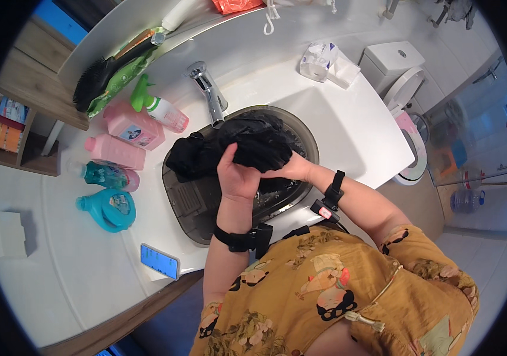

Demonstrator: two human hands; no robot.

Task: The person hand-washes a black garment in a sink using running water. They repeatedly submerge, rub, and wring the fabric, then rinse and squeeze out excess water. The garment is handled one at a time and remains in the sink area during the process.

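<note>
A bunched piece of wet black cloth (255,142) is held between my two hands over a dark translucent washing basin (313,147). My left hand (239,177) grips its near left side, with the thumb up along the cloth. On the near right side, my right hand (295,167) holds the fabric, its fingers partly hidden by it. More black cloth (189,155) spreads left across the basin, over its ridged washboard part (186,199). Water with some suds shows at the basin's right. A chrome faucet (211,95) reaches over the basin's back rim.
The basin sits in a white sink (338,129). Along the left stand a green-topped spray bottle (164,111), pink jugs (135,127), a teal-and-pink bottle (108,175) and a turquoise detergent bottle (111,209). A phone (160,261) leans near the front edge; tissues (320,62) lie back right.
</note>
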